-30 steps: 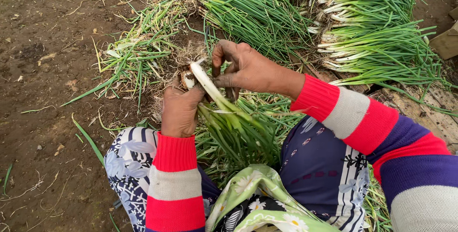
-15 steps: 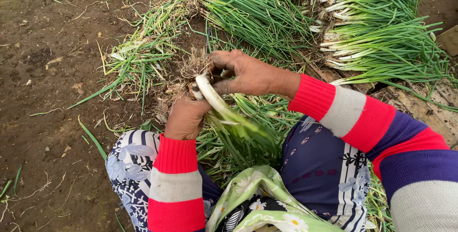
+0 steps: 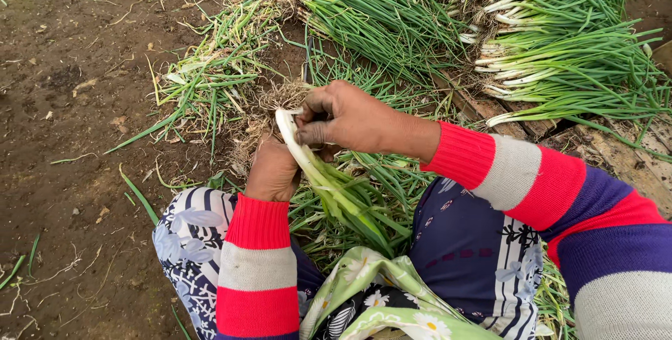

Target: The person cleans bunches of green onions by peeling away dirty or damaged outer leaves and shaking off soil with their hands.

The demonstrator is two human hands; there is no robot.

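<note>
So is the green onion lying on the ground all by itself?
No, the green onion is up off the soil, gripped by the left hand from below and the right hand near its white root end.

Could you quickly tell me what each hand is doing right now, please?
Left hand: closed around the green onion from below.
Right hand: grip pinched at the onion's white root end.

No packages, labels, signs or screens show anywhere here, neither on the bare soil nor among the greens.
</note>
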